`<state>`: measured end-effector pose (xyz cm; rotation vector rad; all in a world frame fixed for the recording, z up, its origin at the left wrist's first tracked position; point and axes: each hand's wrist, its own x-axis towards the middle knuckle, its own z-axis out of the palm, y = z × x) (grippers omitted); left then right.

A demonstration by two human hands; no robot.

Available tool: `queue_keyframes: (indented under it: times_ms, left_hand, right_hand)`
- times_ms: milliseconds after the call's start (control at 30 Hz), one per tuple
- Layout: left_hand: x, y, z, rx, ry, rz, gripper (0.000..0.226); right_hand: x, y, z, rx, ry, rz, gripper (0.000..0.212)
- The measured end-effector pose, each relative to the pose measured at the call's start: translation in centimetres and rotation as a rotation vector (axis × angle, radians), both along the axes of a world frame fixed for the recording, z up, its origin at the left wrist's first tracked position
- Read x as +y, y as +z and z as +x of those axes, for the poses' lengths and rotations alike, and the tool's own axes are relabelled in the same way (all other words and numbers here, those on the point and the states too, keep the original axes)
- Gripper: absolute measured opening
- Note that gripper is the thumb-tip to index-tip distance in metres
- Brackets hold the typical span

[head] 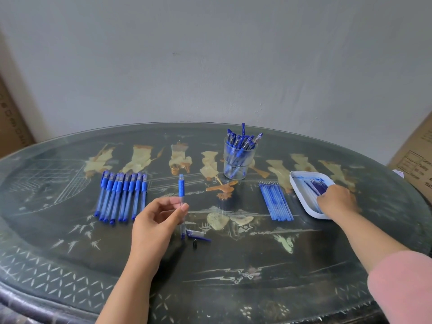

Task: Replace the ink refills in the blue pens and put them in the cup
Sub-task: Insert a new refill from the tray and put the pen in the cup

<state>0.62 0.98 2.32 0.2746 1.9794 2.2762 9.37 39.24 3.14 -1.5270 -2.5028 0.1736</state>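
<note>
Oval dark lacquered table, inlaid and glass-topped. White rounded tray at right; right hand inside over dark refills, grasp hidden. Clear cylindrical cup at rear, full of pens. Capped blue pens rowed at left. Left hand pinches upright clear barrel with ribbed blue grip.

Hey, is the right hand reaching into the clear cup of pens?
No, the right hand is in the white rectangular tray of blue refills, apart from the clear plastic cup holding blue pens.
</note>
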Motion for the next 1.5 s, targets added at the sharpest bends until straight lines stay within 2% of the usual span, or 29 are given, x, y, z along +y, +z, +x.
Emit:
queue_keyframes:
  times_ms: [33,100,200,333,533,600,833,1500]
  left_hand:
    - [0.0,0.0,0.0,0.002,-0.001,0.002,0.015]
    - [0.0,-0.1,0.0,0.007,-0.002,0.009,0.015]
    - [-0.2,0.0,0.3,0.023,-0.001,0.029,0.015]
    - [-0.7,0.3,1.4,0.037,-0.020,0.047,0.014]
    - [-1.4,-0.1,3.3,0.049,-0.058,-0.003,0.011]
    - [-1.7,-0.3,3.7,0.056,-0.056,-0.020,0.010]
    - [-1.9,-0.3,4.2,0.072,-0.055,-0.021,0.011]
    - [-1.8,-0.7,3.9,0.071,-0.070,-0.005,0.012]
  right_hand:
    - [-0.1,0.1,-0.1,0.055,-0.005,-0.010,0.010]
    - [-0.3,0.3,-0.4,0.200,0.030,-0.016,0.017]
    - [-2.8,1.8,-0.4,0.520,0.168,-0.067,0.017]
    - [-9.8,4.7,-0.1,0.922,0.300,-0.412,0.028]
    - [-19.9,6.8,0.6,1.123,0.555,-0.924,0.014]
    - [-22.5,7.2,0.6,1.158,0.597,-1.017,0.013]
    - [-27.2,7.6,-1.0,1.171,0.653,-1.105,0.007]
    - [-27.5,7.9,-1.6,1.112,0.714,-1.121,0.008]
